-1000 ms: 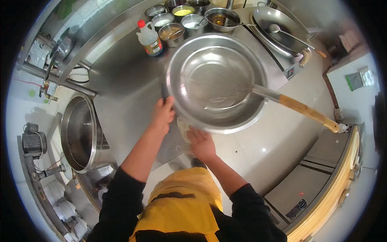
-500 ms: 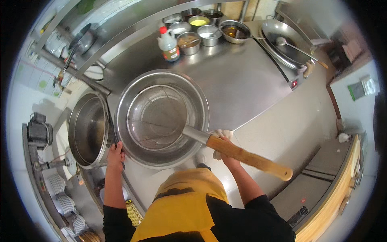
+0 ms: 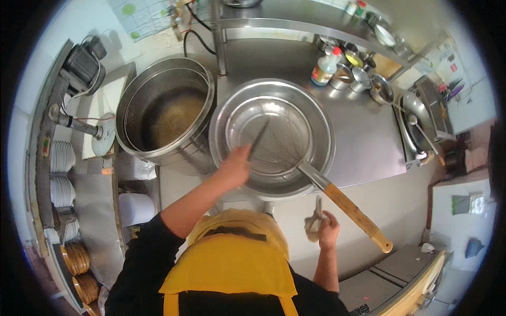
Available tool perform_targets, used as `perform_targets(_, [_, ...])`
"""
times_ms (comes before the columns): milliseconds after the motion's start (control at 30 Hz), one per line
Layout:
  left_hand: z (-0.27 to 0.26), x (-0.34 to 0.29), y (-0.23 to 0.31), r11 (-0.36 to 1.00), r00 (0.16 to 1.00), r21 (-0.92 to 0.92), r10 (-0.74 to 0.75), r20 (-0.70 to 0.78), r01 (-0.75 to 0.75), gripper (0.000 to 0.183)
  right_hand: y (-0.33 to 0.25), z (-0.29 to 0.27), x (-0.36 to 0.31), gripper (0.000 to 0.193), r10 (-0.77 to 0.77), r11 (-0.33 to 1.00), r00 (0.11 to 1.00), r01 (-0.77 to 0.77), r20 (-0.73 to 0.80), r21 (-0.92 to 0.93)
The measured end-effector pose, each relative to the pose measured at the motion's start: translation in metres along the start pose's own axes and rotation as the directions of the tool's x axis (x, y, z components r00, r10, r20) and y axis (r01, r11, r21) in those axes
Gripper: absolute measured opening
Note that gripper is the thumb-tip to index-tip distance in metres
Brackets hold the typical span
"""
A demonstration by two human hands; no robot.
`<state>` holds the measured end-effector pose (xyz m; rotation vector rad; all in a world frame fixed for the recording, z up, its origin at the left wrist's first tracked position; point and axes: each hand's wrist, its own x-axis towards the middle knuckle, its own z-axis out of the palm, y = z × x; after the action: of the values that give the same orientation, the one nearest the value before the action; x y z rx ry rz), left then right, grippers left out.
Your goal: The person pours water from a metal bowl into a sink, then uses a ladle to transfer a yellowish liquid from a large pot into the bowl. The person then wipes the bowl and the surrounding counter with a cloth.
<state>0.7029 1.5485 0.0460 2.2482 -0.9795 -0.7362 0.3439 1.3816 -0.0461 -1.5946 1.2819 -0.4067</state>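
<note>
My left hand (image 3: 235, 164) is closed round a slim dark tool (image 3: 259, 139), held over the near left part of a large mesh strainer (image 3: 287, 126). Motion blur hides the tool's exact kind. The strainer rests inside a wide steel basin (image 3: 325, 113) on the counter. Its thick wooden handle (image 3: 350, 205) juts out over the near right rim. Below that handle, apart from it, my right hand (image 3: 329, 229) grips a crumpled pale cloth (image 3: 314, 223).
A deep steel pot (image 3: 126, 124) stands left of the basin. A red-capped bottle (image 3: 323, 68) and several small metal pots (image 3: 360, 79) line the steel counter's (image 3: 363, 139) back. Farther right sits a wok (image 3: 416, 108) with a ladle. Stacked plates (image 3: 62, 190) fill the left shelf.
My left hand has moved from the gap beside the pot to over the basin, bringing the dark tool. My right hand and cloth have dropped away from the handle. The view has shifted left.
</note>
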Motion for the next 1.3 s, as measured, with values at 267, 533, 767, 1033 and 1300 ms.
perform_targets(267, [-0.027, -0.019, 0.000, 0.949, 0.933, -0.166, 0.298, 0.199, -0.268, 0.050, -0.138, 0.038, -0.119, 0.030, -0.098, 0.857, 0.994, 0.064, 0.040, 0.511])
perform_targets(533, [-0.061, -0.058, -0.077, 0.108, 0.919, -0.950, 0.242, 0.312, 0.294, 0.042, -0.282, 0.216, -0.105, 0.037, -0.595, 0.803, 0.751, 0.568, 0.287, 0.180])
perform_targets(767, [-0.165, -0.074, -0.159, -0.577, 0.972, -0.782, 0.155, 0.178, 0.235, 0.046, -0.452, 0.249, 0.027, 0.025, -0.797, 0.603, 0.603, 0.797, -0.038, -0.013])
perform_targets(1033, [-0.208, -0.085, -0.234, -0.543, 0.971, -0.820, -0.230, -0.059, -0.179, 0.043, -0.603, 0.307, 0.225, 0.056, -0.506, 0.678, 0.835, 0.540, 0.217, -0.499])
perform_targets(1300, [-0.222, -0.092, -0.280, -0.598, 0.952, -0.764, -0.296, -0.073, -0.245, 0.046, -0.542, 0.302, 0.230, 0.015, -0.723, 0.687, 0.681, 0.691, -0.118, -0.226])
